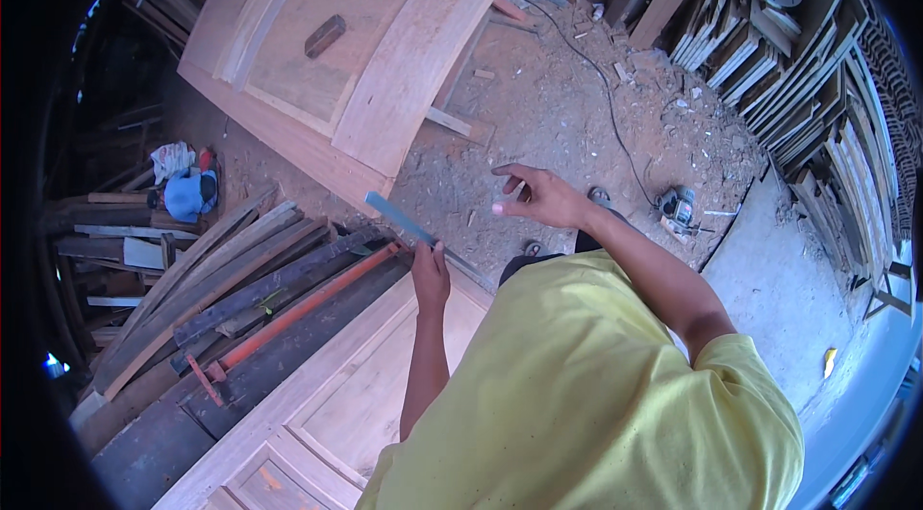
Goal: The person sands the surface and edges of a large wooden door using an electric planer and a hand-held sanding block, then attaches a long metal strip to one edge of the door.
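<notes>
My left hand (pixel 431 275) is closed around a flat, straight blue-grey strip (pixel 396 216). It looks like metal, but its exact kind cannot be told. The strip's far end points up and left, close to the near corner of a wooden panel (pixel 392 130). Over the dusty floor, my right hand (pixel 544 197) hangs in the air with nothing in it. Its fingers are bent and its thumb stands apart from the index finger. A small dark wooden block (pixel 325 36), possibly a hand plane, lies on the panel.
A panelled wooden door (pixel 356 366) lies at my left side. Beside it are an orange bar clamp (pixel 298 308) and stacked timber (pixel 207 284). A corded power tool (pixel 677 209) sits on the floor at right. Boards (pixel 760 58) lean at the far right.
</notes>
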Action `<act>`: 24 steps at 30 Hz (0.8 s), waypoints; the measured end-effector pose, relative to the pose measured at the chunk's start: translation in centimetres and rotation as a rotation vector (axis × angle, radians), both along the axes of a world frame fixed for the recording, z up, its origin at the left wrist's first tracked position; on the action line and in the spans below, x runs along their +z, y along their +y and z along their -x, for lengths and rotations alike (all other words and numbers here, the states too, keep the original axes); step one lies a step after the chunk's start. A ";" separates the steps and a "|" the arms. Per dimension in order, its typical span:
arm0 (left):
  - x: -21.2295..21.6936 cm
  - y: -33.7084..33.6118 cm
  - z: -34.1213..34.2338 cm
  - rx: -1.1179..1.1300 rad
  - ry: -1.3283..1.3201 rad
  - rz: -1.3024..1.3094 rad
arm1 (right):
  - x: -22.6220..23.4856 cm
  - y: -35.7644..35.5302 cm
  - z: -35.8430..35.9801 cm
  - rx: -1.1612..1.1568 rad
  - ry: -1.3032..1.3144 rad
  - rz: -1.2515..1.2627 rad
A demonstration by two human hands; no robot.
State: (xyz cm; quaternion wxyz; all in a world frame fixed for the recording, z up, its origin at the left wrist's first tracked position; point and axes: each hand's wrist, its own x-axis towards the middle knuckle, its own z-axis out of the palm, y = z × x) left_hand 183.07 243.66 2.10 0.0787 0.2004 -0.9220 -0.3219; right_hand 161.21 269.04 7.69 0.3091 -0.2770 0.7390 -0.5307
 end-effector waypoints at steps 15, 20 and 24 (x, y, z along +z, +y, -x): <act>0.8 10.3 20.8 -0.111 -0.242 -0.064 | -4.2 -1.2 24.5 -0.670 -0.219 0.231; -1.8 6.9 22.9 0.021 -0.281 0.371 | -7.8 -2.8 37.1 -0.676 -0.371 0.456; -0.9 4.2 27.7 -0.018 -0.280 0.852 | -11.0 -6.1 43.6 -0.685 -0.491 0.596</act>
